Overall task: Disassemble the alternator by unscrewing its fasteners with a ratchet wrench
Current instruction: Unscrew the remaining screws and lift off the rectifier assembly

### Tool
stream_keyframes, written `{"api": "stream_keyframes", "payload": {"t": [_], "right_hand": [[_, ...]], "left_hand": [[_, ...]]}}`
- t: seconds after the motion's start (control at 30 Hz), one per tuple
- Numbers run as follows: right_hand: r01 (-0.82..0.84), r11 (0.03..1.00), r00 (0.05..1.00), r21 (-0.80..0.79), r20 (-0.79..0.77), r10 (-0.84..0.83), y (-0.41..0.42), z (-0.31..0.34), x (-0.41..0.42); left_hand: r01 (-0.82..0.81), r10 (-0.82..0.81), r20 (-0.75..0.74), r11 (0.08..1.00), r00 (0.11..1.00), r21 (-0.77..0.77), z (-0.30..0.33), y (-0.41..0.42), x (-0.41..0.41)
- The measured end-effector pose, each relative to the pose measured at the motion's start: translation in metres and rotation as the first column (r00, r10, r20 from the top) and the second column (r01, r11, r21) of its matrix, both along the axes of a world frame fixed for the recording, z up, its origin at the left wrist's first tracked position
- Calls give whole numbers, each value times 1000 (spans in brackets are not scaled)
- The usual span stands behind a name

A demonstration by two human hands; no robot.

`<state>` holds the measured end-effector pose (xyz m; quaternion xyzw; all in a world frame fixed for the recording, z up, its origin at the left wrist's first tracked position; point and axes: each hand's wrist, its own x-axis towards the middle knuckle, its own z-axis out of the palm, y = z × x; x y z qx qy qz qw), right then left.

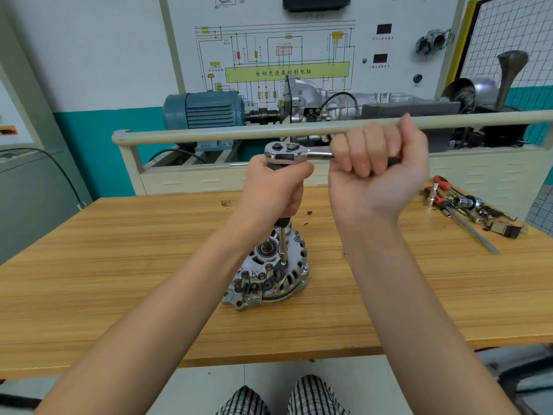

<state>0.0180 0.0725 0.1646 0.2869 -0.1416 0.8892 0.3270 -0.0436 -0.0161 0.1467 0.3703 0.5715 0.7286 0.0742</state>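
A silver alternator (pixel 269 274) stands on the wooden table (pixel 119 265), its rear face with bolts and terminals facing up. A chrome ratchet wrench (pixel 293 152) sits high above it on a long extension bar (pixel 282 244) that runs down to a fastener on the alternator's top. My left hand (pixel 275 187) grips the upper part of the extension just under the ratchet head. My right hand (pixel 380 163) is curled round the ratchet's handle, which points right and is mostly hidden in the fist.
Loose tools, sockets and a red-handled screwdriver (pixel 466 208) lie at the table's right rear. Behind the table stands a training bench with a beige rail (pixel 239 131), a blue motor (pixel 203 109) and a gearbox. My knees in checked trousers show below the table's front edge.
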Motion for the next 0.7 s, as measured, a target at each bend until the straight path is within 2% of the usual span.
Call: {"api": "stream_keyframes", "payload": {"t": [0.07, 0.13, 0.2, 0.23, 0.33, 0.4, 0.47, 0.53, 0.6, 0.7], "right_hand": [[280, 955, 952, 94, -152, -264, -21, -13, 13], [512, 850, 838, 125, -291, -462, -38, -23, 17], [592, 794, 780, 137, -344, -522, -45, -26, 17], [574, 807, 794, 138, -335, -508, -42, -25, 17], [324, 938, 933, 127, -211, -293, -19, -12, 17], [61, 994, 997, 86, -51, -57, 1, -1, 11], [-218, 976, 973, 2, 80, 217, 16, 8, -1], [-427, 898, 888, -106, 138, 439, 27, 15, -16], [-487, 860, 845, -154, 167, 508, 32, 17, -24], [-373, 914, 910, -162, 128, 394, 27, 14, -17]], "left_hand": [[-250, 252, -19, 966, 968, 63, -4, 6, 6], [-391, 396, -35, 914, 917, 106, -6, 12, 9], [-402, 411, -44, 905, 910, 136, -8, 14, 12], [-373, 382, -40, 917, 923, 140, -8, 13, 12], [-178, 184, -94, 982, 978, 68, -7, 3, 6], [51, -62, -195, 997, 979, -58, -4, -7, -2], [253, -291, -225, 950, 930, -184, 1, -14, -6], [368, -410, -160, 898, 898, -241, 5, -13, -7], [411, -439, -61, 874, 896, -260, 8, -8, -3], [268, -278, -16, 939, 961, -217, 5, -1, 1]]}}
